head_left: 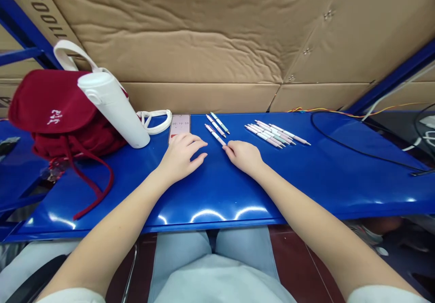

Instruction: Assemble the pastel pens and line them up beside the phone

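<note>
My right hand (245, 157) pinches the near end of a pink and white pen (215, 135) between thumb and fingers, and the pen points away from me. Just beyond it lie two more pens, a pink and white one (216, 125) and a green and white one (220, 123), roughly parallel to it. My left hand (183, 157) hovers or rests over the blue table, fingers apart and holding nothing. Its knuckles partly cover a phone (180, 124) that displays a timer. Right of my right hand is a loose pile of several pink, white and green pens (275, 134).
A dark red backpack (61, 108) with a white bottle (115, 110) leaning on it takes up the table's left side. A white strap loop (159, 122) lies by the phone. Black cable (356, 149) crosses the right side. Cardboard (204, 58) walls the back of the blue table (210, 194).
</note>
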A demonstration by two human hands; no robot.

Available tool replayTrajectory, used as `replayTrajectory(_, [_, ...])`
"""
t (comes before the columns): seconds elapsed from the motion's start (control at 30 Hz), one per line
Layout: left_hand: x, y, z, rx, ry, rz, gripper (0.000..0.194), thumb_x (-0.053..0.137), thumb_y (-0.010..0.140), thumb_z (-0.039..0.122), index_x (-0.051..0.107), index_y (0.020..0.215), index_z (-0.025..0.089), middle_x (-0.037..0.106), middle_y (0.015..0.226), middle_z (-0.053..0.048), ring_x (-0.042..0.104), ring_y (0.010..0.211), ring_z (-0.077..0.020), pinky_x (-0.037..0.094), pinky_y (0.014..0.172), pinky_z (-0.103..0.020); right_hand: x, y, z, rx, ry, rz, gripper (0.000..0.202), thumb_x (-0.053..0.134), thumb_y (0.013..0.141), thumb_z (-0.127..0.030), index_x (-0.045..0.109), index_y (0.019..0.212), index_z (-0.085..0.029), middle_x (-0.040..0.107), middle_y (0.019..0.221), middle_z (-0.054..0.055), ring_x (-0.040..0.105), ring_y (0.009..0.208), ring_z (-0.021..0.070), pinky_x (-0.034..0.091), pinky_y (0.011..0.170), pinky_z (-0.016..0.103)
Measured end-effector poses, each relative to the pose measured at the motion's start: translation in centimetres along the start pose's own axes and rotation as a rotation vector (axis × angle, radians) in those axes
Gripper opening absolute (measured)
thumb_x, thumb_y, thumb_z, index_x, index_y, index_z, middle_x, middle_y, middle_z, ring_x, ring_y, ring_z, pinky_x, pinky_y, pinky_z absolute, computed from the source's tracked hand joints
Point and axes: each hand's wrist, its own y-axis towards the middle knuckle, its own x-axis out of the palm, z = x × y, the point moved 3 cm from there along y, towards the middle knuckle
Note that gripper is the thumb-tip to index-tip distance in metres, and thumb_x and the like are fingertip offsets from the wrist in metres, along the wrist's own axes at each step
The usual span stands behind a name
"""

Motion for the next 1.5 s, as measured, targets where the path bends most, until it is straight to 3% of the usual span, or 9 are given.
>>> replayTrajectory(0.17, [0.2,0.1,0.0,-0.003,-0.006,-0.019,0.025,0.049,0.087,0.034,0.063,0.101,0.019,0.064,0.105,-0.007,0.053,0.101,-0.0227,0.039,0.091,-0.040,-0.5,0.2,0.6,0.088,0.057,-0.024,0.047,0.037,0.088,-0.055,0.056,0.063,-0.020,0.064,0.069,0.007,0.057,0.064,0.0186,0.026,0.050,0.026])
replayTrajectory(0.33, [0.7,0.0,0.3,0.010,-0.026,-0.105,0.024,0.048,0.088,0.033,0.064,0.100,0.019,0.065,0.102,-0.007,0.054,0.097,-0.0216,0.040,0.090,-0.038,-3.3,0.1,6.1,0.357,0.089,0.082,0.036,0.042,0.085,-0.048,0.057,0.069,-0.020,0.064,0.069,0.005,0.057,0.066,0.0196,0.031,0.052,0.026])
replayTrajectory(0.57, [0.4,2.4,0.8,0.166,0.144,-0.323,0.023,0.050,0.087,0.032,0.065,0.096,0.018,0.065,0.090,-0.007,0.056,0.089,-0.0225,0.042,0.081,-0.036,-3.7,0.5,10.9,0.425,-0.165,-0.148,0.026,0.047,0.083,-0.033,0.061,0.095,-0.014,0.065,0.099,0.015,0.061,0.088,0.0265,0.043,0.069,0.032])
replayTrajectory(0.73, [-0.1,3.1,-0.9,-0.014,0.083,-0.131,0.023,0.049,0.088,0.033,0.064,0.098,0.018,0.066,0.092,-0.006,0.059,0.092,-0.0209,0.044,0.084,-0.034,-3.3,1.1,10.1,0.365,-0.193,-0.161,0.028,0.045,0.085,-0.027,0.060,0.102,-0.011,0.062,0.107,0.019,0.060,0.095,0.0282,0.044,0.076,0.037])
replayTrajectory(0.87, [0.4,2.1,-1.6,-0.002,0.065,-0.142,0.023,0.049,0.088,0.033,0.062,0.100,0.018,0.065,0.097,-0.006,0.059,0.092,-0.0212,0.045,0.086,-0.036,-4.7,1.7,8.4,0.252,-0.164,-0.177,0.022,0.045,0.087,-0.029,0.060,0.091,-0.013,0.064,0.098,0.016,0.061,0.088,0.0255,0.043,0.073,0.033])
replayTrajectory(1.03, [-0.2,1.8,-0.1,0.048,0.121,0.018,0.030,0.051,0.087,0.034,0.057,0.109,0.015,0.055,0.120,-0.011,0.050,0.109,-0.0254,0.040,0.094,-0.040,-5.6,1.3,2.2,-0.043,0.117,-0.073,0.022,0.036,0.094,-0.034,0.053,0.098,-0.020,0.065,0.083,0.006,0.060,0.073,0.0186,0.038,0.063,0.026])
replayTrajectory(1.2, [0.9,1.6,1.2,0.132,0.128,-0.095,0.027,0.045,0.091,0.036,0.058,0.103,0.016,0.060,0.105,-0.009,0.053,0.101,-0.0238,0.042,0.087,-0.038,-3.2,0.0,-3.1,-0.298,0.325,-0.124,0.020,0.037,0.094,-0.032,0.053,0.095,-0.021,0.064,0.091,0.006,0.060,0.080,0.0175,0.040,0.068,0.026])
replayTrajectory(1.37, [1.7,1.2,0.5,0.046,0.062,-0.254,0.028,0.037,0.095,0.034,0.060,0.093,0.017,0.062,0.085,-0.005,0.058,0.079,-0.0174,0.044,0.070,-0.028,-2.2,-0.4,-2.1,-0.318,0.391,-0.138,0.025,0.038,0.094,-0.036,0.057,0.092,-0.020,0.063,0.089,0.005,0.058,0.079,0.0170,0.042,0.070,0.028])
replayTrajectory(1.5, [1.5,1.1,-0.1,-0.022,0.030,-0.248,0.023,0.041,0.093,0.033,0.059,0.098,0.019,0.062,0.089,-0.003,0.059,0.081,-0.0165,0.045,0.068,-0.026,-2.4,-0.6,-0.4,-0.298,0.377,-0.170,0.029,0.036,0.094,-0.033,0.061,0.095,-0.020,0.064,0.092,0.006,0.059,0.083,0.0184,0.043,0.074,0.030])
